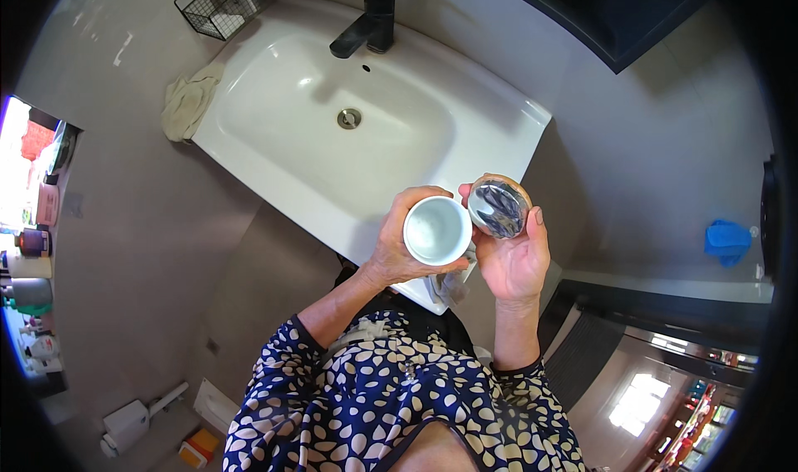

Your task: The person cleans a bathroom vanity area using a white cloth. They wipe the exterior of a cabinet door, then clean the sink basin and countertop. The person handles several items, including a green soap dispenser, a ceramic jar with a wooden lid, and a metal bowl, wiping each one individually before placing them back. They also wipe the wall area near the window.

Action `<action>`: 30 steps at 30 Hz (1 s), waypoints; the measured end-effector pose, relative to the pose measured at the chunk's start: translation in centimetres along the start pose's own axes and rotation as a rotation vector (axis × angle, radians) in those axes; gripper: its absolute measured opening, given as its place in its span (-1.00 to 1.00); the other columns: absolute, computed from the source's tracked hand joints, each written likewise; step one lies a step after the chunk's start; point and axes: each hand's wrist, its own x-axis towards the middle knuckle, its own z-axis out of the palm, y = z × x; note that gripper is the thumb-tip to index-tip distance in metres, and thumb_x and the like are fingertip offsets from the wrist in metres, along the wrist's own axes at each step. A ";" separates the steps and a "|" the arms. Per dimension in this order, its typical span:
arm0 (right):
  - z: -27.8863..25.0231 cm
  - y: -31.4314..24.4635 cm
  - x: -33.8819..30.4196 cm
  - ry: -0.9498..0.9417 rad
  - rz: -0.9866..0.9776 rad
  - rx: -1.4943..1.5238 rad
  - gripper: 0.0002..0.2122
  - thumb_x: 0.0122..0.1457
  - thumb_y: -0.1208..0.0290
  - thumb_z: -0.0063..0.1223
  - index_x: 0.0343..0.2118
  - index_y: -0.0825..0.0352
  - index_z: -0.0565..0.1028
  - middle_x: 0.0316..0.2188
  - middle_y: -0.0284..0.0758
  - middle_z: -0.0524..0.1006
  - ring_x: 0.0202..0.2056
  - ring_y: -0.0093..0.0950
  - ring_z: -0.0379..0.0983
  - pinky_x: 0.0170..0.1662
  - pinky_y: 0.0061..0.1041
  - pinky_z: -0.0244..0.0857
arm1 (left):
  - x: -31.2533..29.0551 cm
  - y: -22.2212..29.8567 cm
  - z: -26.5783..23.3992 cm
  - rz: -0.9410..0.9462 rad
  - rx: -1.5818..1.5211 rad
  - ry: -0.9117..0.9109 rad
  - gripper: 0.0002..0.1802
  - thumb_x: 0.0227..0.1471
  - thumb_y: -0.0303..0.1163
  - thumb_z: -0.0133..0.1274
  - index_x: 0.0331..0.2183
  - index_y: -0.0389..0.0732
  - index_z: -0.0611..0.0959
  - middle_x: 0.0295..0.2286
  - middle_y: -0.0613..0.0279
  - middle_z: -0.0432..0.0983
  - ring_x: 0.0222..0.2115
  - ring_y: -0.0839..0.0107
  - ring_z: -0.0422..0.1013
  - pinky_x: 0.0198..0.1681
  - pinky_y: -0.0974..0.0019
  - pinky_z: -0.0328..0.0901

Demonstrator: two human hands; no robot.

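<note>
In my left hand (389, 246) is a pale, white-rimmed cup (437, 231), its open mouth facing up and nothing plain to see inside. My fingers wrap round its side. Close beside it, my right hand (517, 266) grips a round lid-like disc (499, 208) by its edge. The disc has a tan rim and a glossy face with dark, leaf-like patches, perhaps reflections. Both hands are over the front right corner of a white washbasin (274, 173). Below them hangs a greyish cloth (450, 289), partly hidden by my hands.
A black tap (378, 23) and a metal drain (349, 119) belong to the basin. A beige cloth (189, 105) drapes over its left edge, near a black wire basket (218, 11). At upper right juts a dark shelf (598, 15); a blue cloth (728, 241) hangs farther right.
</note>
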 end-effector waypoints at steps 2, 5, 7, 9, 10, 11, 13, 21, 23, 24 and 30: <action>-0.4 0.2 0.0 -0.005 -0.009 0.005 -0.45 0.24 0.03 -0.31 0.08 0.44 0.25 0.00 0.01 0.36 0.09 -0.21 0.24 0.16 -0.28 0.04 | 0.2 0.2 -0.1 0.017 0.006 -0.005 -0.07 -0.47 -0.23 0.47 -0.06 -0.27 0.32 -0.15 0.15 0.36 -0.13 0.34 0.37 -0.09 0.30 0.31; -0.7 0.4 0.1 -0.003 -0.043 -0.013 -0.45 0.24 0.04 -0.29 0.11 0.43 0.21 0.01 0.02 0.35 0.09 -0.21 0.23 0.16 -0.29 0.02 | 0.8 0.7 -0.4 0.054 0.070 -0.023 -0.08 -0.47 -0.23 0.47 -0.07 -0.27 0.33 -0.15 0.14 0.37 -0.14 0.33 0.37 -0.10 0.31 0.31; -0.7 0.5 0.2 0.005 -0.062 -0.003 -0.45 0.23 0.05 -0.28 0.12 0.41 0.19 0.01 0.03 0.35 0.09 -0.22 0.23 0.16 -0.30 0.02 | 1.0 1.1 -0.5 0.063 0.112 -0.037 -0.09 -0.48 -0.22 0.47 -0.07 -0.26 0.34 -0.16 0.14 0.38 -0.14 0.33 0.38 -0.11 0.31 0.32; -0.8 0.7 0.2 0.011 -0.085 -0.046 -0.44 0.22 0.04 -0.24 0.12 0.41 0.20 0.00 0.02 0.35 0.09 -0.23 0.23 0.15 -0.31 0.03 | 1.0 1.1 -0.6 0.056 0.148 -0.044 -0.09 -0.48 -0.22 0.47 -0.08 -0.26 0.35 -0.17 0.14 0.38 -0.16 0.32 0.39 -0.12 0.31 0.32; -0.8 0.8 0.1 0.015 -0.097 -0.067 -0.44 0.21 0.03 -0.22 0.12 0.41 0.20 0.00 0.01 0.36 0.09 -0.23 0.23 0.15 -0.31 0.03 | 0.9 1.0 -0.7 0.053 0.165 -0.048 -0.10 -0.48 -0.22 0.47 -0.08 -0.26 0.36 -0.17 0.14 0.39 -0.17 0.32 0.40 -0.13 0.31 0.33; -0.7 0.7 0.2 0.003 -0.122 -0.112 -0.45 0.20 0.06 -0.19 0.10 0.41 0.21 0.00 -0.03 0.36 0.06 -0.28 0.25 0.11 -0.37 0.06 | 0.9 1.0 -0.7 0.054 0.177 -0.049 -0.10 -0.49 -0.22 0.47 -0.08 -0.26 0.36 -0.18 0.13 0.39 -0.18 0.31 0.40 -0.13 0.31 0.33; -0.3 0.7 0.3 -0.021 -0.172 -0.201 -0.48 0.19 0.11 -0.13 0.08 0.42 0.24 0.01 -0.13 0.36 0.00 -0.38 0.30 0.02 -0.49 0.12 | 0.8 1.0 -0.6 0.056 0.200 -0.052 -0.10 -0.49 -0.22 0.47 -0.08 -0.25 0.37 -0.19 0.13 0.40 -0.20 0.30 0.41 -0.14 0.30 0.33; -0.1 1.2 -0.5 -0.225 -0.522 -1.355 -0.51 0.02 0.22 0.12 0.00 0.35 0.37 0.08 -0.12 0.23 0.10 -0.23 0.08 0.15 -0.24 -0.01 | -0.3 0.7 -0.2 -0.178 0.248 -0.068 -0.07 -0.48 -0.20 0.43 -0.06 -0.30 0.32 -0.17 -0.03 0.40 -0.18 0.04 0.41 -0.13 0.16 0.33; -0.6 1.6 -0.7 -0.240 -0.543 -1.430 -0.52 0.02 0.22 0.11 0.00 0.34 0.38 0.08 -0.12 0.23 0.10 -0.21 0.09 0.14 -0.25 0.00 | -0.2 1.3 0.0 -0.222 0.279 -0.078 -0.06 -0.47 -0.19 0.42 -0.05 -0.30 0.30 -0.18 -0.07 0.40 -0.19 0.00 0.41 -0.14 0.14 0.34; -0.8 1.8 -0.9 -0.219 -0.522 -1.416 -0.53 0.03 0.20 0.09 -0.01 0.35 0.40 0.09 -0.13 0.23 0.10 -0.20 0.08 0.14 -0.24 0.01 | -0.1 1.5 0.1 -0.239 0.298 -0.091 -0.05 -0.47 -0.19 0.41 -0.04 -0.29 0.28 -0.19 -0.08 0.41 -0.20 -0.01 0.42 -0.15 0.13 0.34; -1.3 2.2 -1.3 -0.209 -0.506 -1.382 -0.53 0.10 0.10 -0.03 0.02 0.27 0.40 0.10 -0.14 0.23 0.11 -0.16 0.06 0.14 -0.20 -0.07 | -0.3 2.0 0.4 -0.265 0.374 -0.107 -0.02 -0.43 -0.20 0.37 0.01 -0.26 0.20 -0.22 -0.13 0.44 -0.23 -0.07 0.43 -0.20 0.09 0.36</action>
